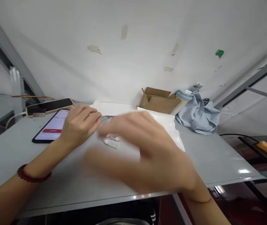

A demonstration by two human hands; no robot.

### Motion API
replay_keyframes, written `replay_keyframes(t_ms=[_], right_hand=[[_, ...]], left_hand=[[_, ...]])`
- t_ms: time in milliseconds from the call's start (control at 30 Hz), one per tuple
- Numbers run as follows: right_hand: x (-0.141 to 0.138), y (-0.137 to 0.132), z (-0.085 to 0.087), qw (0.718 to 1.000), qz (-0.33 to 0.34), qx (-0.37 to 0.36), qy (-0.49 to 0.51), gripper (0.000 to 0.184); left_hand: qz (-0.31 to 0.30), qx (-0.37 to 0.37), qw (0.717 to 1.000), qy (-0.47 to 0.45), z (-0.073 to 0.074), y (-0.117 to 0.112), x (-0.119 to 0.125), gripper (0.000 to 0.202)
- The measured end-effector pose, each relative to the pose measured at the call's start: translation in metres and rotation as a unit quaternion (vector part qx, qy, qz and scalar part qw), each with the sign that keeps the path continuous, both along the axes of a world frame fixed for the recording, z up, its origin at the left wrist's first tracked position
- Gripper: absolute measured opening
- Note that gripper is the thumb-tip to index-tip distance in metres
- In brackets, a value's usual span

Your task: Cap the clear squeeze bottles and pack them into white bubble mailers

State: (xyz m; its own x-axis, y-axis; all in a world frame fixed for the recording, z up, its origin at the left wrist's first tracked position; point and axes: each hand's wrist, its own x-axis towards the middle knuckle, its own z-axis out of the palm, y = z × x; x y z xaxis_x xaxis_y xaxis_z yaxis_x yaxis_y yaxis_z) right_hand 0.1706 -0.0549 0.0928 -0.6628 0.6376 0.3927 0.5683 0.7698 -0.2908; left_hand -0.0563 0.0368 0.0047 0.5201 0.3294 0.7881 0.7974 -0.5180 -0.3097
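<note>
My left hand (80,123) is closed, its fingers curled in, beside the right edge of a phone with a lit screen (53,126). What it holds, if anything, is hidden. My right hand (145,151) is smeared by motion above the table, thumb and fingers apart with nothing visible between them. Behind it, and partly covered by it, lie small clear plastic pieces (111,143) on the grey table (95,184). They are too small and too hidden to name more exactly.
A second phone (51,106) with a cable lies at the back left. White plastic packaging (171,128), an open cardboard box (159,100), a cup with a blue lid (182,98) and a light blue cloth bag (197,114) stand toward the back right. A white wall (147,72) rises behind.
</note>
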Motion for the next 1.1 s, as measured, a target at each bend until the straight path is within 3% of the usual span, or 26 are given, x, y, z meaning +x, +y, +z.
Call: replay_keyframes(t_ms=[100,200,300,400,467,567,633,700,733,800,833,867,933,1100], right_hand=[[0.008,0.053,-0.006,0.997,-0.01,0.022,-0.075,0.069],[0.022,0.087,-0.032,0.986,-0.062,-0.063,-0.144,0.1],[0.032,0.092,-0.057,0.983,-0.058,-0.104,-0.14,0.104],[0.038,0.082,-0.074,0.989,-0.056,-0.094,-0.103,0.095],[0.04,0.075,-0.084,0.991,-0.088,-0.04,-0.087,0.089],[0.043,0.07,-0.098,0.98,-0.148,0.079,-0.103,0.087],[0.044,0.069,-0.105,0.973,-0.155,0.123,-0.122,0.087],[0.043,0.068,-0.107,0.971,-0.145,0.141,-0.127,0.086],[0.043,0.067,-0.107,0.972,-0.139,0.145,-0.126,0.086],[0.042,0.067,-0.107,0.973,-0.129,0.146,-0.122,0.085],[0.042,0.067,-0.106,0.974,-0.124,0.146,-0.122,0.085],[0.042,0.066,-0.106,0.974,-0.12,0.146,-0.123,0.085],[0.042,0.065,-0.106,0.974,-0.111,0.149,-0.126,0.084],[0.036,0.057,-0.109,0.975,-0.079,0.159,-0.135,0.082]], left_hand=[[-0.039,0.034,0.998,0.028,0.004,-0.005,0.005,0.012],[-0.102,0.086,0.99,0.055,0.007,-0.011,0.012,0.014],[-0.156,0.085,0.983,0.047,0.002,-0.018,0.018,0.019],[-0.194,0.045,0.98,0.027,-0.006,-0.023,0.022,0.021],[-0.186,0.018,0.982,0.024,-0.01,-0.022,0.024,0.014],[-0.106,-0.031,0.992,-0.054,-0.009,-0.016,0.022,0.005],[-0.035,-0.119,0.98,-0.159,-0.006,-0.01,0.019,0.02],[-0.004,-0.285,0.919,-0.271,-0.002,-0.005,0.013,0.037],[-0.013,-0.389,0.865,-0.318,0.0,-0.003,0.01,0.041],[-0.054,-0.565,0.729,-0.382,0.002,-0.001,0.006,0.04],[-0.072,-0.618,0.672,-0.403,0.004,-0.001,0.004,0.037],[-0.084,-0.647,0.633,-0.416,0.005,-0.001,0.004,0.034],[-0.096,-0.666,0.604,-0.428,0.006,-0.003,0.006,0.028],[-0.146,-0.693,0.601,-0.372,0.003,-0.011,0.022,0.022]])
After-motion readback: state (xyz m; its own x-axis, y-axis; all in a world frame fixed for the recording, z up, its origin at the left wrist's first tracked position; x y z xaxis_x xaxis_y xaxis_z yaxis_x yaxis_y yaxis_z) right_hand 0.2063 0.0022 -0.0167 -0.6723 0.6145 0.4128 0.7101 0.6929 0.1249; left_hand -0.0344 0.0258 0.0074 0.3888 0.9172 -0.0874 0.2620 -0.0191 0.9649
